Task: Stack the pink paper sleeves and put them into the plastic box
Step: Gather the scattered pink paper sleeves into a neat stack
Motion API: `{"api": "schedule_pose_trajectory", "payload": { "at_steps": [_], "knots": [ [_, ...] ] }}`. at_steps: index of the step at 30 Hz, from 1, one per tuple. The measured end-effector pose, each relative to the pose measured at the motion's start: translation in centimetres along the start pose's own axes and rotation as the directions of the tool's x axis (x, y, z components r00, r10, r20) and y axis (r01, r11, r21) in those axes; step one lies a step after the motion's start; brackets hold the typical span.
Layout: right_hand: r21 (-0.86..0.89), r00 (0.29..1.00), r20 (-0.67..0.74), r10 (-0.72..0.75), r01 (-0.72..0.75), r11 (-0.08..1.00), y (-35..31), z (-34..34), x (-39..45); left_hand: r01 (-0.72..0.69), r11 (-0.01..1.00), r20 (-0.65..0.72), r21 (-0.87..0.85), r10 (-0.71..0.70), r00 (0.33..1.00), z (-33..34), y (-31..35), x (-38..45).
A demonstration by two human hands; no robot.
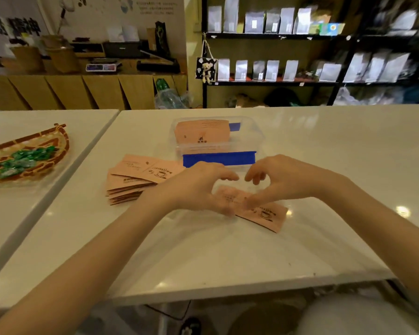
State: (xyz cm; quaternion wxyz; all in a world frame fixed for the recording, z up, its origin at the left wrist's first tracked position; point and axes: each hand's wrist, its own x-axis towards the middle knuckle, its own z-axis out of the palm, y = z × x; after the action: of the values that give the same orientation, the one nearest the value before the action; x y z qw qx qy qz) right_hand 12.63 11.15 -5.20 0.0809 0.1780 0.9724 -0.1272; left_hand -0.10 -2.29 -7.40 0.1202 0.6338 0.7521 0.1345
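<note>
A pink paper sleeve (266, 215) lies flat on the white table in front of me. My left hand (198, 187) and my right hand (276, 180) curve over it from either side, thumbs pressing on its near edge, fingers arched above it and apart. A loose pile of pink sleeves (140, 177) sits to the left of my left hand. Behind my hands stands the clear plastic box (254, 139) with blue tape on its front wall; a stack of pink sleeves (202, 134) lies inside it.
A woven basket (46, 143) with green wrapped candies rests on the neighbouring table at the left. A narrow gap separates the two tables. Shelves with silver pouches (271, 22) stand behind the table. The table's near edge runs just below my forearms.
</note>
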Motion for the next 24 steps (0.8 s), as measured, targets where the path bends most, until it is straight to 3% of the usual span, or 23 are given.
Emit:
{"api": "schedule_pose_trajectory", "payload": {
  "at_steps": [9, 16, 24],
  "knots": [
    [-0.169, 0.997, -0.060, 0.045, -0.055, 0.984, 1.6, 2.1, -2.5, 0.045, 0.999, 0.072, 0.019, -0.046, 0.996, 1.5, -0.3, 1.4],
    [-0.129, 0.997, -0.063, 0.035, -0.043, 0.991, 2.0, 2.1, -2.2, 0.039, 0.999, 0.037, 0.002, -0.040, 0.999, 1.4, 0.0, 1.3],
    [0.049, 0.991, -0.110, -0.070, 0.075, 0.996, 0.7, -0.2, -1.1, 0.005, 0.989, -0.279, 0.151, 0.038, 0.959, -1.1, 0.5, -1.3]
  ]
}}
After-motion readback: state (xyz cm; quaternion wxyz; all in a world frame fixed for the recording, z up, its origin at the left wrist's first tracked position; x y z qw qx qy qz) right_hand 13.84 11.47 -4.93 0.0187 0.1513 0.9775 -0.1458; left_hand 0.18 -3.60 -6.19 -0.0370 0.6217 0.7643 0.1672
